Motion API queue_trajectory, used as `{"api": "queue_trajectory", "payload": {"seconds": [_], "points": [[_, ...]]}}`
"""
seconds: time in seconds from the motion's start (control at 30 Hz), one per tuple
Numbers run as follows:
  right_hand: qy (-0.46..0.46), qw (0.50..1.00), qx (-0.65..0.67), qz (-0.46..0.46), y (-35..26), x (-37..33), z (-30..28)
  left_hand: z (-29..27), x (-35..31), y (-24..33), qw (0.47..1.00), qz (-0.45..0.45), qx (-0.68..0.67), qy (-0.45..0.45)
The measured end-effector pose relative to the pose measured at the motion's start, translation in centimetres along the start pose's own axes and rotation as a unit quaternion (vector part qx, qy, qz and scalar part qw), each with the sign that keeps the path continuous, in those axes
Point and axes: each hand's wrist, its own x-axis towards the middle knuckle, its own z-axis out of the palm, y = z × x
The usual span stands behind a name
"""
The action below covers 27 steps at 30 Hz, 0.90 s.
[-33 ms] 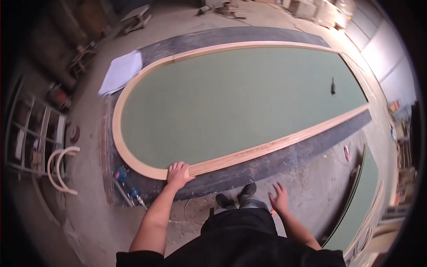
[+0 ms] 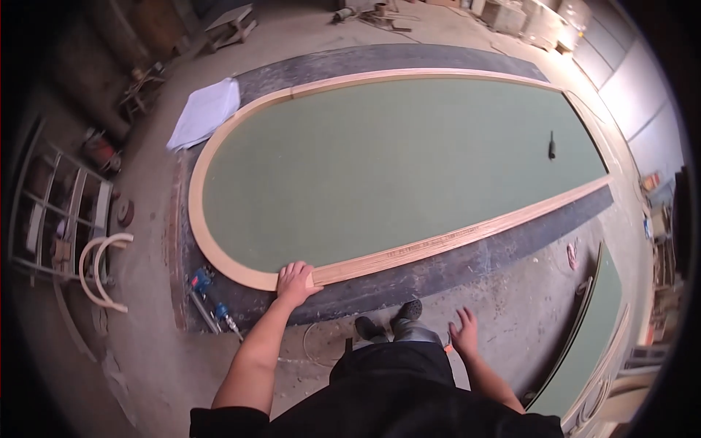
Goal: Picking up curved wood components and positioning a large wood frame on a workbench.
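A large green panel [image 2: 394, 160] lies on a dark worktop [image 2: 409, 274], bordered by a pale wooden frame [image 2: 234, 273] that curves round its left end. Along the near side runs a straight layered plywood strip [image 2: 438, 241]. My left hand [image 2: 295, 283] grips the frame where the curve meets this strip, fingers over the top and thumb on the near side. The joint under the palm is hidden. My right hand [image 2: 465, 332] hangs in the air to the right of my legs, holding nothing, fingers apart. A slim black tool [image 2: 552, 147] rests on the panel's right part.
Blue power tools [image 2: 202, 279] lie at the worktop's near left corner. A white cloth [image 2: 207, 113] covers part of its far left corner. Curved wooden pieces [image 2: 93, 271] stand by a rack [image 2: 66, 197] at left. Another green panel [image 2: 584, 358] is on my right.
The view has shifted slightly. My right hand has moved a little to the right and nearer my body. My left hand stays on the frame.
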Motion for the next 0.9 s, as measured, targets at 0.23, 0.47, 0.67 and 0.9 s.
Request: {"api": "queue_trajectory", "payload": {"seconds": [0.23, 0.47, 0.67, 0.9], "points": [[-0.063, 0.972, -0.06, 0.218, 9.2, -11.7, -0.5, 0.0, -2.3, -1.0, 0.999, -0.026, 0.021, -0.005], [-0.135, 0.905, 0.028, 0.401, 13.7, -18.4, 0.0, 0.5, 0.2, 1.0, 0.999, 0.006, 0.034, -0.005], [-0.147, 0.878, 0.064, 0.452, 15.9, -18.1, -0.6, 0.7, -0.5, 0.4, 0.996, 0.007, 0.084, -0.037], [-0.116, 0.836, 0.148, 0.515, 23.1, -20.3, -0.2, -0.2, 3.6, 8.4, 0.968, -0.109, 0.17, -0.147]]}}
